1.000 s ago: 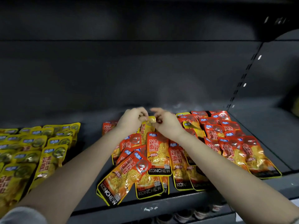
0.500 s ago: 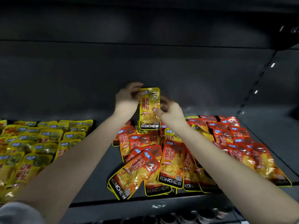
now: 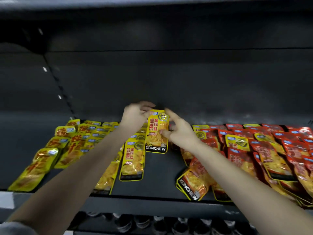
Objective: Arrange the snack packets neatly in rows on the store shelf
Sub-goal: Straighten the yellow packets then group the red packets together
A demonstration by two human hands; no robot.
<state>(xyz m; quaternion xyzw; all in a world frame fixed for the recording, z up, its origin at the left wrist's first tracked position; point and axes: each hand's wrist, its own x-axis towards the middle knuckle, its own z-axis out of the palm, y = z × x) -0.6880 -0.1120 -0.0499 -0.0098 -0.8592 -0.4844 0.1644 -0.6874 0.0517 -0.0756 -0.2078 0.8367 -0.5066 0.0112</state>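
Both hands are on one yellow KONCHEW packet (image 3: pixel 157 131), held upright over the dark shelf (image 3: pixel 157 182) in the gap between the piles. The left hand (image 3: pixel 135 116) pinches its top left corner, and the right hand (image 3: pixel 179 131) clamps the right edge, thumb on the front and forefinger up at the top corner. Just below and to its left a flat yellow packet (image 3: pixel 133 160) lies face up, with more yellow packets (image 3: pixel 72 145) spread off to the left and overlapping red packets (image 3: pixel 271 146) heaped on the right.

Both arms stretched forward, left hand (image 3: pixel 135 116) and right hand (image 3: pixel 179 131) pinching one yellow packet (image 3: pixel 156 139) between them
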